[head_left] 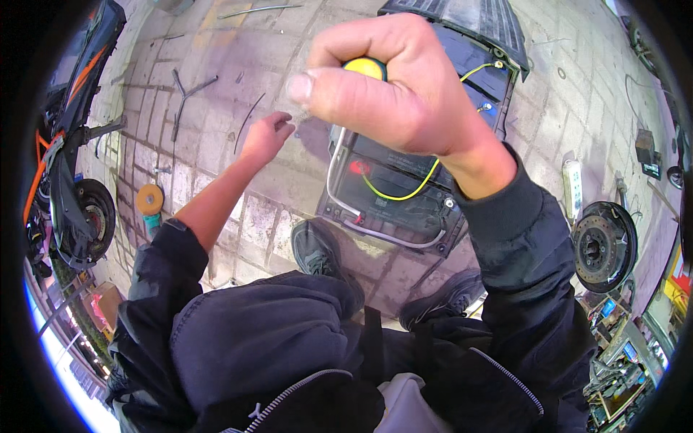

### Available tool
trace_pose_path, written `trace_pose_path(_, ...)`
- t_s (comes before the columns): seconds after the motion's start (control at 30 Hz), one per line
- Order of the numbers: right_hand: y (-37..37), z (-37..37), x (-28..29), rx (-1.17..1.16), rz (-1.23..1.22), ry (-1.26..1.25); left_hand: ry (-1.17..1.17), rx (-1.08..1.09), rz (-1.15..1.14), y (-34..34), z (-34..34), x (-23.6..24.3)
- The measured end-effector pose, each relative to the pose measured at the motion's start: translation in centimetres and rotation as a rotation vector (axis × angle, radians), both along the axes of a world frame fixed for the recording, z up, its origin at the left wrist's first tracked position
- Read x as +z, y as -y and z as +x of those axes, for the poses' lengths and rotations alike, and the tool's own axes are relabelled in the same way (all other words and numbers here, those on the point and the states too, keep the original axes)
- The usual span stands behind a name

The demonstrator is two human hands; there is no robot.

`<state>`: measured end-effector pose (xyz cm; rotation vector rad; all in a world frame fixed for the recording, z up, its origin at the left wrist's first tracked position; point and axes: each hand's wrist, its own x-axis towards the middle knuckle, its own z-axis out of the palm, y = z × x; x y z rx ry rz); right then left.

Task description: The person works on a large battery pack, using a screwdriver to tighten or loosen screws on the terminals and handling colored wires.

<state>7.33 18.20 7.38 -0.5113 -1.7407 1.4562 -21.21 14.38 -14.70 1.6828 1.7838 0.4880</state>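
My right hand (404, 94) is raised near the camera, wrapped round a yellow object (364, 67) with a dark edge, like a tool handle; the rest of it is hidden. Below and behind it lies a dark tray of black batteries (404, 202) with yellow-green wires (395, 196), white terminal connectors, a red fitting and a bent metal bar (332, 184). A black ribbed plastic cover (476, 25) is at its top. My left hand (266, 136) hangs open to the left of the tray, fingers slightly curled, with nothing held, near a thin dark strip on the pavers.
A scooter (90, 216) with orange trim stands left, beside an orange spool (149, 198). A Y-shaped wrench (182, 99) lies on paving (159, 50). Right are a white power strip (572, 180), a brake-disc wheel (603, 249) and cluttered parts (621, 361). My shoes (317, 252) border the tray.
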Motion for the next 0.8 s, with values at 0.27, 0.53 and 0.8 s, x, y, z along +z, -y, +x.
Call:
trace_pose_path(0.27,-1.4,2.7,3.6,-0.172,0.652,0.703,0.423,-0.439,0.044,-0.7,10.6,16.3)
trace_pose_path(0.53,-1.3,5.3,10.3,0.267,0.643,0.738,0.333,-0.468,0.178,-1.3,13.6,15.5)
trace_pose_path(0.8,0.0,5.4,4.8,-0.038,0.770,0.567,0.306,-0.419,0.322,-1.3,14.4,14.5)
